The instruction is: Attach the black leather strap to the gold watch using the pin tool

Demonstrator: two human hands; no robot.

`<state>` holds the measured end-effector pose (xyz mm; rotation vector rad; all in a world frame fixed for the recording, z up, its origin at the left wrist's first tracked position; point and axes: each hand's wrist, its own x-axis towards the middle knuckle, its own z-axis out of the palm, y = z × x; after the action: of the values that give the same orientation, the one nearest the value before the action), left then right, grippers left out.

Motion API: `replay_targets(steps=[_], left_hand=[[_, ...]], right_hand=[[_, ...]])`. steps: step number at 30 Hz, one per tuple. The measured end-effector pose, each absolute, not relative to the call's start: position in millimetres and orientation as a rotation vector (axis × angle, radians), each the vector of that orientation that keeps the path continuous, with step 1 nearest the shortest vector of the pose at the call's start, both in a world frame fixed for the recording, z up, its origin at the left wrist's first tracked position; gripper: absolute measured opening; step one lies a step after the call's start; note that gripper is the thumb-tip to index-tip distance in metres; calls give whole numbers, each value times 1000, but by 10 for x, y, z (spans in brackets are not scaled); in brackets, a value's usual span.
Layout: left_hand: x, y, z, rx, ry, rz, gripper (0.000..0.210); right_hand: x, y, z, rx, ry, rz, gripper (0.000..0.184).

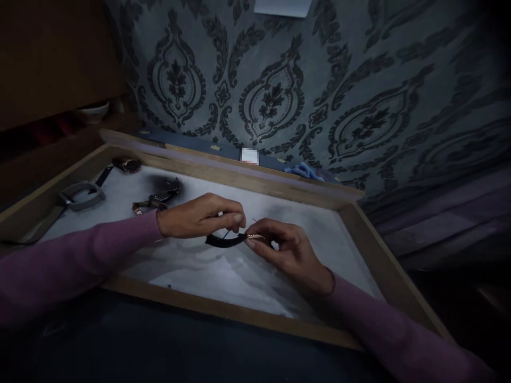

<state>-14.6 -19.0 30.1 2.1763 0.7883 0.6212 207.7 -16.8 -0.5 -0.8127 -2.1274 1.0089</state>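
Note:
My right hand (289,247) pinches the gold-coloured case of a wristwatch between thumb and fingers. The watch's black strap (227,242) curves out to the left, above the white floor of a shallow wooden tray (191,299). Just over the strap, my left hand (205,215) is closed with thumb and fingertips together. A thin dark sliver shows below those fingertips; whether they grip it cannot be made out. Left of my left hand lies a dark watch with a metal band (157,202).
At the tray's left side are a grey band-like loop (82,196) and another dark watch (128,165) in the far corner. A blue cloth (305,171) lies behind the tray's back wall. Patterned wallpaper (271,101) rises beyond; a wooden cabinet (56,58) stands at left.

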Motion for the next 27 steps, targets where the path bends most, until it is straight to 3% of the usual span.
replay_targets(steps=[6, 10, 20, 27], left_hand=[[-119, -258, 269, 2288, 913, 439, 23], [-94, -263, 209, 2274, 931, 510, 10], [-121, -140, 155, 1971, 763, 492, 15], [-130, -107, 179, 1943, 715, 522, 14]], right_hand=[[2078, -156, -17, -844, -2104, 1001, 14], [2074, -141, -34, -882, -2071, 1065, 16], [2017, -95, 14, -905, -1779, 1718, 27], [2023, -74, 4, -898, -1587, 1924, 25]])
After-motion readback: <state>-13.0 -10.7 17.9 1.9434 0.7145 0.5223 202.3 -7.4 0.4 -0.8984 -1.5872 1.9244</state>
